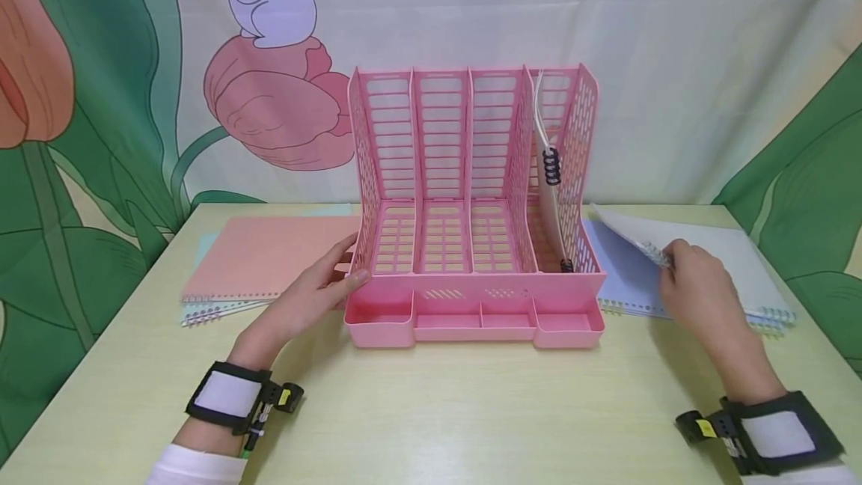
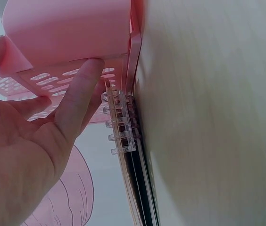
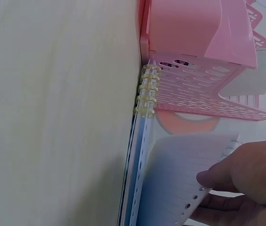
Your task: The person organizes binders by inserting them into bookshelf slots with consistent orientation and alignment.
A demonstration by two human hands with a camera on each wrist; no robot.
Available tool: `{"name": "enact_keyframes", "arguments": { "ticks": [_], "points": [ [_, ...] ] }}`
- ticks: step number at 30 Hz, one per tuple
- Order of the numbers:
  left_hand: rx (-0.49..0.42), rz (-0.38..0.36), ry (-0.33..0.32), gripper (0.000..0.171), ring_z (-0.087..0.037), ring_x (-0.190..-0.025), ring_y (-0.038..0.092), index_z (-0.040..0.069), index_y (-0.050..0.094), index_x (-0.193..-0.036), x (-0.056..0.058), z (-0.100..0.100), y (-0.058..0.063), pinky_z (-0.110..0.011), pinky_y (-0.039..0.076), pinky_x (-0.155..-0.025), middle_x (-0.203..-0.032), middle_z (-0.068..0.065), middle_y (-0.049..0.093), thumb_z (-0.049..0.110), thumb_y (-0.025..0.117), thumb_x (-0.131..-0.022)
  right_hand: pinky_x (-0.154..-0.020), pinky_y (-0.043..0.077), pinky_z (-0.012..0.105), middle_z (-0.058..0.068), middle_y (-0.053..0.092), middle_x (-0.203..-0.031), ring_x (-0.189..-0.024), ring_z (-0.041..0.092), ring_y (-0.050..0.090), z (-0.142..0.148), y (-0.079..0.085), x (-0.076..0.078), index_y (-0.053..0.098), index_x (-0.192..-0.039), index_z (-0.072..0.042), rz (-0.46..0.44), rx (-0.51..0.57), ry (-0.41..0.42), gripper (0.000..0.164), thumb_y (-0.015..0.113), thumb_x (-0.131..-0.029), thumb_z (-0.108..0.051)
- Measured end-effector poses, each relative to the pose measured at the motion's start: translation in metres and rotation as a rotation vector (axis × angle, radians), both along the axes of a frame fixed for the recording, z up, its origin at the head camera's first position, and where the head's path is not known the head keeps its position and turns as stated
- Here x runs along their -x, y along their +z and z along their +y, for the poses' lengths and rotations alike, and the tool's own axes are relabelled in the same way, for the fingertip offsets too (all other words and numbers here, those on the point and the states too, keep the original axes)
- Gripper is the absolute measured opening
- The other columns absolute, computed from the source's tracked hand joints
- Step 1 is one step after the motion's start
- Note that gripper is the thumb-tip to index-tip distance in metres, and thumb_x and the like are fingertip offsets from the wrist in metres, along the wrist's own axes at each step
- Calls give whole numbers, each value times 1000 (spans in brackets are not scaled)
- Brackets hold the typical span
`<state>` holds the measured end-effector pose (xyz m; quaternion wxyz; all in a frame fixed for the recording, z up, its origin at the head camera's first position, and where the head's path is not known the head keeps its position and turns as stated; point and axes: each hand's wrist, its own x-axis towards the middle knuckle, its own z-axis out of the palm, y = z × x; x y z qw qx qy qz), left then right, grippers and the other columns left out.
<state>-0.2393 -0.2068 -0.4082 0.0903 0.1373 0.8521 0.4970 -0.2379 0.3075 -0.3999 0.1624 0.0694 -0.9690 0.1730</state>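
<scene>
A pink desk organizer point(image 1: 474, 284) with upright slots and small front trays stands at the table's middle. My left hand point(image 1: 310, 290) touches its left side, thumb at the front edge and fairly straight fingers against the perforated side wall point(image 2: 43, 80). On the right, my right hand point(image 1: 703, 294) pinches a white spiral notebook point(image 1: 622, 230) by its bound edge. That notebook is lifted at a tilt above the others, and its punched holes show in the right wrist view. A pale notebook with black rings point(image 1: 551, 204) leans, bowed, in the organizer's rightmost slot.
Left of the organizer lie stacked spiral notebooks, a salmon-pink one point(image 1: 269, 253) on top. On its right, a blue notebook point(image 1: 626, 283) and a white-covered one point(image 1: 741, 275) lie overlapping. A printed curtain point(image 1: 444, 13) hangs behind the table point(image 1: 471, 410).
</scene>
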Motion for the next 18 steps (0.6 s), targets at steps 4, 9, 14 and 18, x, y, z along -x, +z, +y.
{"name": "enact_keyframes", "arguments": {
  "ticks": [4,9,14,18],
  "points": [
    [5,3,-1,79,-38,-130,52,22,17,-166,0,0,0,-47,55,-97,-156,-19,36,48,58,-104,-65,49,63,35,62,-95,-83,52,62,0,0,-1,58,-107,16,9,-10,-40,20,56,-94,1],
    [10,4,0,80,-38,-131,52,22,17,-166,1,-1,-1,-47,55,-97,-157,-19,35,48,58,-103,-67,50,62,35,63,-98,-86,51,62,-1,1,-1,60,-108,17,30,7,-63,21,59,-94,1],
    [11,2,2,79,-38,-130,52,22,17,-166,1,0,-1,-47,55,-97,-156,-19,36,48,59,-103,-66,49,61,33,62,-99,-86,49,62,-3,3,-2,59,-108,16,54,21,-74,20,59,-94,1],
    [7,1,4,77,-38,-129,53,22,17,-166,0,0,-1,-47,56,-96,-156,-19,36,45,58,-105,-66,49,61,32,62,-101,-87,49,63,-4,4,-3,58,-111,14,62,25,-91,21,58,-96,-2]
  ]
}}
